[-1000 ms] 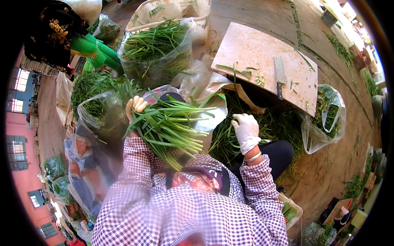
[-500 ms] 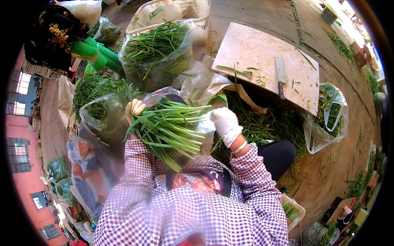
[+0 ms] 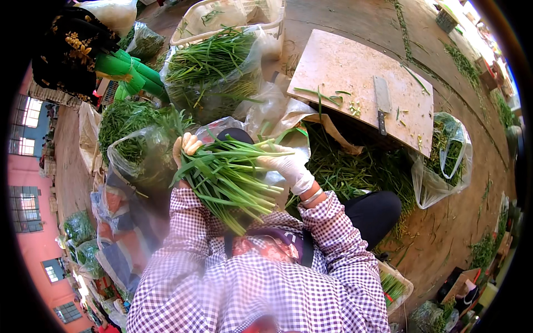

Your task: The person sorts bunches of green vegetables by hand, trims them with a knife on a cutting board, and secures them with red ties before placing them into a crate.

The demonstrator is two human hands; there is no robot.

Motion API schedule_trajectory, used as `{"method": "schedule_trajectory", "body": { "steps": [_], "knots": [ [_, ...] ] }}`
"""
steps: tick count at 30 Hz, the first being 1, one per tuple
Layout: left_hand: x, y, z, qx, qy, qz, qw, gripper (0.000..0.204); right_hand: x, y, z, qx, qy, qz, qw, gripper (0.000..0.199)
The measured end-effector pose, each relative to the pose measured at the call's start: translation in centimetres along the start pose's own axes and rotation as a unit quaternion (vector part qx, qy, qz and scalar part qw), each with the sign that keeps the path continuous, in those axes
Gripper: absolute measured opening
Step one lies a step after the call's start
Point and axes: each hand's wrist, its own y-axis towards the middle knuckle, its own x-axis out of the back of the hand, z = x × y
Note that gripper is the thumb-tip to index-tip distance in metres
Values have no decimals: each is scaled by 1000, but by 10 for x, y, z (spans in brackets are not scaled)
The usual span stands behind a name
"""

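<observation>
My left hand (image 3: 189, 145) is closed around a thick bunch of garlic chives (image 3: 227, 177), its fingertips showing over the far edge of the leaves. Long flat green leaves spread toward me, and the paler stem ends point right. In a thin white glove, my right hand (image 3: 284, 168) is at the stem ends on the far right side of the bunch. Its fingers close on a few stems there, partly hidden by them. Beyond my hands stands a clear plastic bag (image 3: 214, 75) heaped with similar green stalks.
A wooden board (image 3: 355, 77) at the far right bears a cleaver (image 3: 381, 102) and chopped bits. Loose greens (image 3: 355, 166) pile below it, beside an open plastic bag (image 3: 444, 161). Left of me sits a bag of leafy greens (image 3: 133, 133); a white plastic crate (image 3: 272, 30) stands at the back.
My right hand has moved left from beside the bunch onto its stem ends, and its fingers have closed on some. The left hand keeps its hold almost unmoved.
</observation>
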Motion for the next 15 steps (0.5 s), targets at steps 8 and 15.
{"method": "schedule_trajectory", "body": {
  "steps": [8,15],
  "knots": [
    [18,-10,-14,-78,19,-55,995,31,44,5,-14,64,-272,-155,948,13],
    [33,-16,-21,-50,-14,-45,998,33,121,-39,5,107,-756,-342,548,10]
  ]
}}
